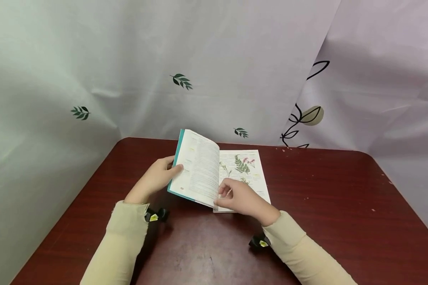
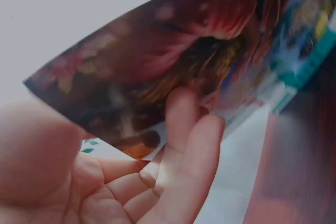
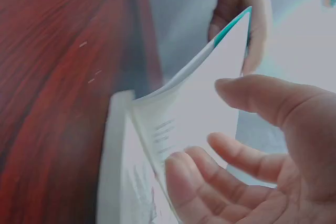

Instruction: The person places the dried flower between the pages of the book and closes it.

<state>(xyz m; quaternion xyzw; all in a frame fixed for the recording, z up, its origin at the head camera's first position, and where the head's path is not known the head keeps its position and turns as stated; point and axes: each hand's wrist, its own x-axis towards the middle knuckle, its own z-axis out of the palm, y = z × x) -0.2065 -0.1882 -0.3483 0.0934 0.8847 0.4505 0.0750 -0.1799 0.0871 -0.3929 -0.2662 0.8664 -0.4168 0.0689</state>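
Observation:
An open book (image 1: 201,166) with a teal cover edge lies on the table, its left half raised and tilted. My left hand (image 1: 155,176) grips that raised half by the outer edge, thumb on the printed page and fingers behind. In the left wrist view, the cover (image 2: 152,61) shows a dark, reddish picture above the fingers. Over the lower part of the book's middle fold is my right hand (image 1: 244,198), its fingers loosely bent. The right wrist view shows the thumb (image 3: 262,93) apart from the fingers, with nothing between them. Drawings of plants (image 1: 241,164) fill the right page, partly hidden by this hand.
The dark red table (image 1: 324,213) has rounded far corners. Behind it hangs a pale cloth (image 1: 214,71) with leaf prints. A black strap piece (image 1: 157,215) sits by the left wrist and another (image 1: 258,242) by the right wrist.

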